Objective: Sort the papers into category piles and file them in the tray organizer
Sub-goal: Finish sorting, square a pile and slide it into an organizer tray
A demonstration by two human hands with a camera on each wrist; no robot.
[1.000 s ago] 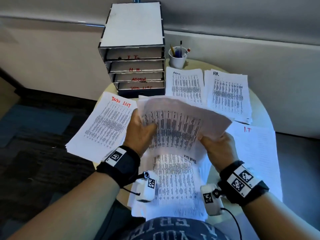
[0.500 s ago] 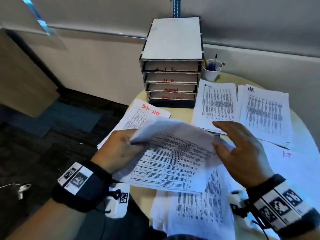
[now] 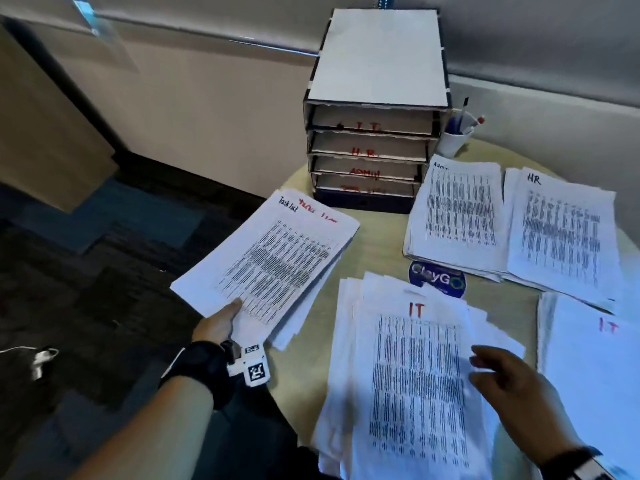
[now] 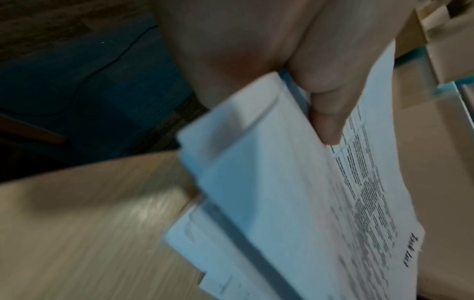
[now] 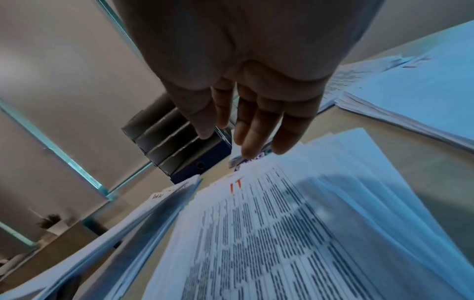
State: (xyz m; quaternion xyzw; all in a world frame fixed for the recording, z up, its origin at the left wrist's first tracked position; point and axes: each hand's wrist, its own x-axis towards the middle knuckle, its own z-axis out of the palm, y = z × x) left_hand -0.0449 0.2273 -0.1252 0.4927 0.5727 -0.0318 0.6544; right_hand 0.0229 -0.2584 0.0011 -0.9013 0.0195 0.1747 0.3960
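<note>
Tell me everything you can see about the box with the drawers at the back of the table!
The tray organizer stands upright at the back edge of the round table, near the wall. It looks like white and grey card with a flat white top and dark base. Its four stacked trays carry red handwriting: I.T., H.R., ADMIN, and a blurred bottom label. Neither hand touches it.

Left hand (image 4: pixel 256 60) pinching printed paper stack (image 4: pixel 295 192), thumb on top, above wooden table (image 4: pixel 77 233)

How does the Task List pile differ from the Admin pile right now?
The Task List pile is pinched at its near corner by the left hand; the Admin pile lies untouched. The Task List pile overhangs the table edge at a slant; the Admin pile rests wholly on it. Both are printed sheets.
</note>
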